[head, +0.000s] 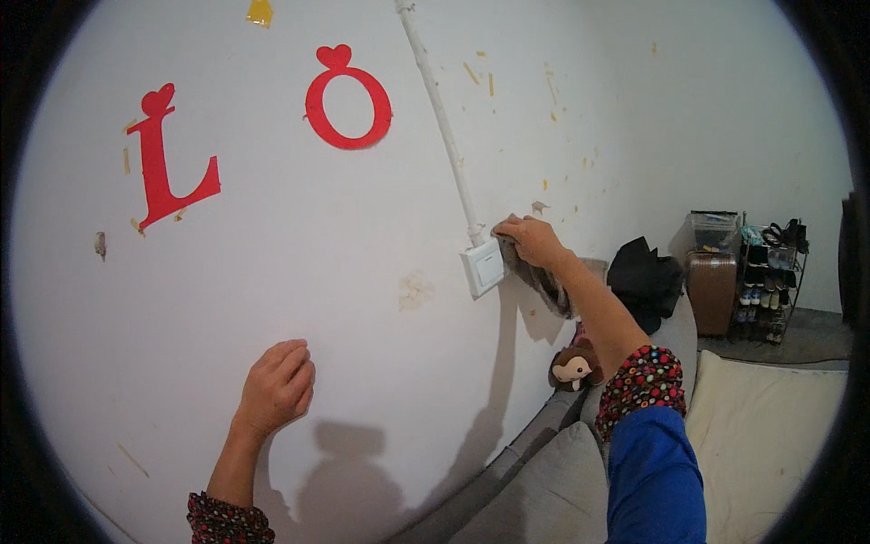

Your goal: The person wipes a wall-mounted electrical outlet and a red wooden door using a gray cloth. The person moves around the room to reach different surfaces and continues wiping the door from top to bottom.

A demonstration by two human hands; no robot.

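My right hand point(533, 239) grips a grey-brown cloth point(544, 282), which hangs down against the white wall just right of a light switch point(484, 267). A white conduit pipe point(438, 112) runs down the wall into the top of that switch. My left hand point(279, 384) rests loosely curled at the wall, lower left, with no object seen in it. Above it on the wall are a red letter L point(158, 163) with a heart on top and a red letter O point(382, 109), also topped by a heart.
Below the wall stands a grey sofa point(544, 483) with a plush toy point(573, 369) and a black cloth or bag point(644, 282) on it. At right are a brown suitcase point(711, 296), a shoe rack point(771, 279) and a cream mat or bedding point(761, 421). Yellow tape scraps point(491, 85) mark the wall.
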